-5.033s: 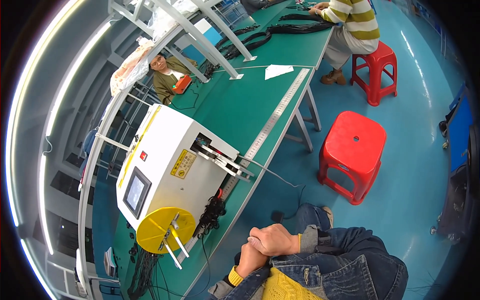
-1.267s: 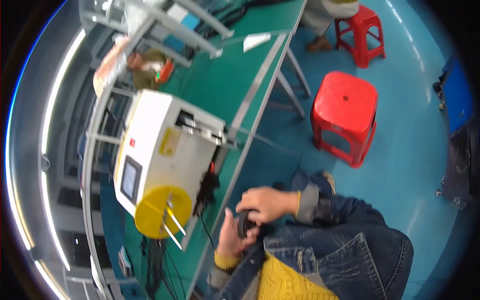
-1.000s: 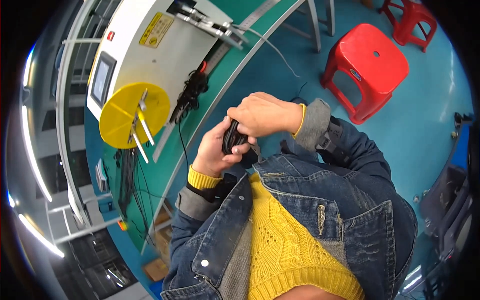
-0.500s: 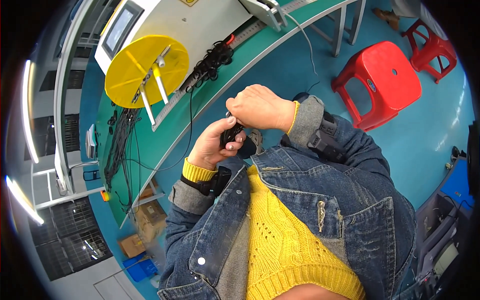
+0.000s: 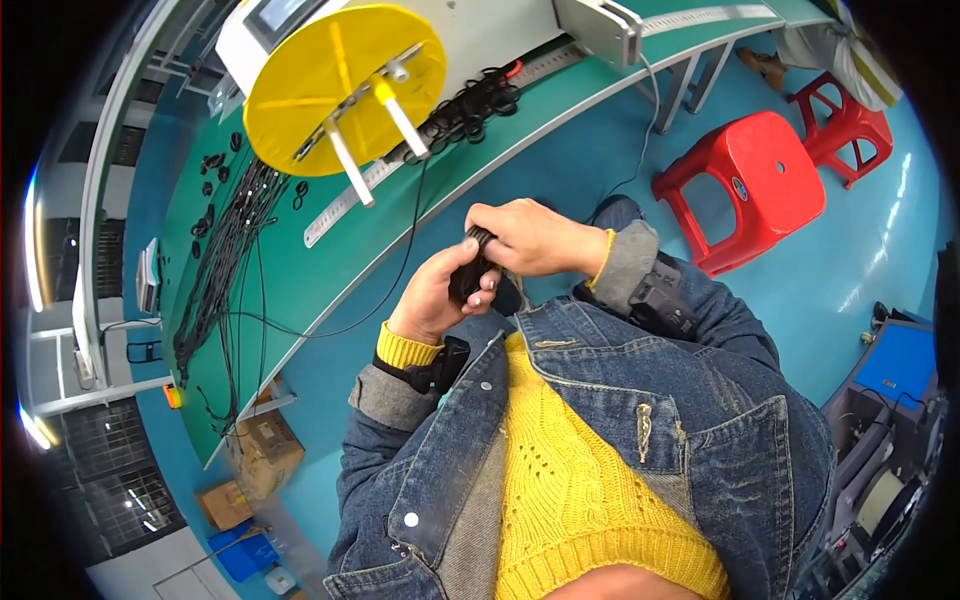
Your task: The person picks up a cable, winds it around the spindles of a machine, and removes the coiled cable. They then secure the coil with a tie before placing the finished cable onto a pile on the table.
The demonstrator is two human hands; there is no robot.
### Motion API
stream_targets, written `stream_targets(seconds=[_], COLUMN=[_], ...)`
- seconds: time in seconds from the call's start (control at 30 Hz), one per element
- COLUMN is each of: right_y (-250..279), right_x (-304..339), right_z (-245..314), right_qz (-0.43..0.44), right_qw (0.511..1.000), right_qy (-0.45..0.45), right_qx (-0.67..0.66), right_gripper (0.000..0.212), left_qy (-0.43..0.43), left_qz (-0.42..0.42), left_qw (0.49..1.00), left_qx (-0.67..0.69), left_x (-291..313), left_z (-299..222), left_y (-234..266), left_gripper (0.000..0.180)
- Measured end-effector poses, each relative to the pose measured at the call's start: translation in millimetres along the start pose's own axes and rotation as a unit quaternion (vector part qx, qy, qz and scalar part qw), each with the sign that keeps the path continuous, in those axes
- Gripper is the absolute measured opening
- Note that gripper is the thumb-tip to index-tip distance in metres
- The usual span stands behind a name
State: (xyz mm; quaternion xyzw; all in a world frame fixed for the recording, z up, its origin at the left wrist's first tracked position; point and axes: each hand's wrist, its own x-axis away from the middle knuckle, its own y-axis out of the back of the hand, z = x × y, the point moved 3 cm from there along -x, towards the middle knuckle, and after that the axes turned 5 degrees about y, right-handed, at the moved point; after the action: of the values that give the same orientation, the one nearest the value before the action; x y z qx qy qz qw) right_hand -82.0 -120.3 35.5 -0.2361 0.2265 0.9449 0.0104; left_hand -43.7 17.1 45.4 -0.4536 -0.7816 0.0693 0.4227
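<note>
A small bundle of coiled black cable (image 5: 466,283) is held in front of my body, just off the table's near edge. My left hand (image 5: 440,292) is closed round it, thumb on top and fingertips curled at its lower side. My right hand (image 5: 535,238) bends over the bundle's upper end, its fingers closed on the black loops there. The fingertips of the right hand are partly hidden behind the cable and the left thumb. One black cable (image 5: 408,250) hangs in a curve from the table edge, left of my hands.
On the green table (image 5: 330,270) stands a white machine (image 5: 490,40) with a yellow disc (image 5: 300,95) and two metal prongs. Black cable coils (image 5: 470,110) lie along a metal ruler (image 5: 335,215). Long black cables (image 5: 235,240) spread leftward. Red stools (image 5: 750,185) stand at right.
My view has shifted, so the machine and table sit further right and higher. My right hand's fingers have turned and opened slightly around the bundle's top; the left hand keeps its hold.
</note>
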Motion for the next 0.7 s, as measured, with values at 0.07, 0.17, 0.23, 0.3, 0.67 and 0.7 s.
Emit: stream_targets(seconds=[0.07, 0.17, 0.23, 0.3, 0.67, 0.7], right_y=[1, -11, -39, -64, -120, -110], right_x=[-8, -24, -25, -28, -89, -97], right_z=[7, 18, 31, 38, 21, 24], right_qz=[0.029, 0.063, 0.076, 0.081, 0.119, 0.090], right_qw=[0.998, 0.993, 0.996, 0.988, 0.984, 0.983], right_qy=[0.014, -0.038, -0.031, -0.016, -0.027, 0.025], right_qx=[-0.052, -0.088, 0.024, 0.134, 0.129, 0.160], right_gripper=[0.019, 0.018, 0.021, 0.024, 0.033, 0.033], left_qy=[-0.042, -0.167, -0.289, -0.323, -0.142, -0.053], left_qz=[0.029, -0.041, -0.127, -0.225, -0.282, -0.231], left_qw=[0.998, 0.953, 0.857, 0.817, 0.909, 0.957], left_qx=[-0.023, -0.249, -0.407, -0.421, -0.272, -0.168], left_x=[9, 15, 14, 11, 63, 70], left_z=[-3, 3, 13, 28, -2, -11], left_y=[12, 37, 54, 57, 122, 131], left_gripper=[0.028, 0.027, 0.028, 0.024, 0.016, 0.015])
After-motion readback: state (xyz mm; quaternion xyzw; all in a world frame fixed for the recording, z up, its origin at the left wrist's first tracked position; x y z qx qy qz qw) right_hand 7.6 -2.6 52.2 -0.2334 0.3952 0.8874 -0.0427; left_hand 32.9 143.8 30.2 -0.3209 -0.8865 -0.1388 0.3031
